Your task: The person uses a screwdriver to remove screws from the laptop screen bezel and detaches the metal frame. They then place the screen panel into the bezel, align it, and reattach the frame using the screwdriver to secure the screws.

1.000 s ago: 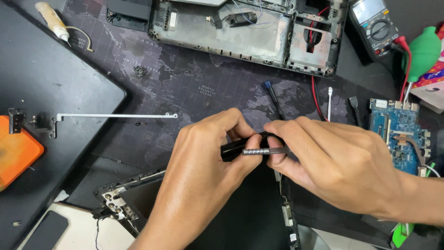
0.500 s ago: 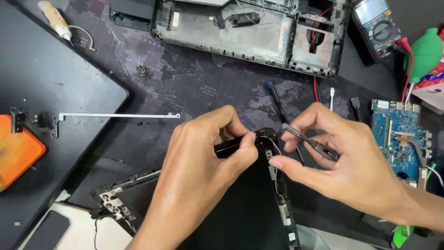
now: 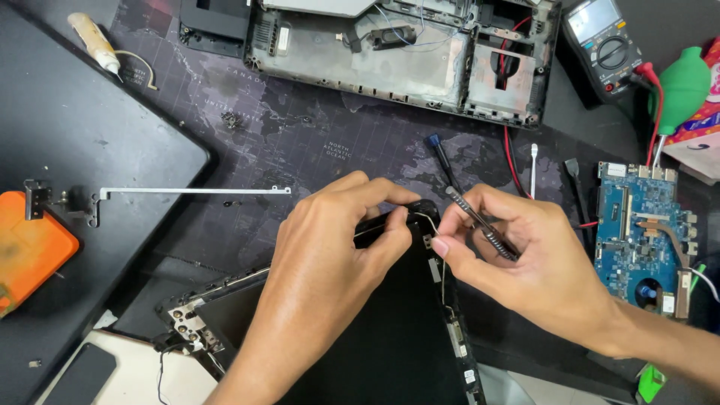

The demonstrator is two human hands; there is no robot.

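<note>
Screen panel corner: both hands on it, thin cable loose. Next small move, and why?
Probably ease the thin cable free of the panel corner with the left hand. That hand pinches the corner where the cable loops loose; the right hand holds the ridged metal tool tilted beside it.

There are two hands, the left hand and the right hand. One screwdriver, one screen panel, one laptop base, one multimeter, one blue circuit board, one green air blower, one metal hinge bracket, one orange case.
</note>
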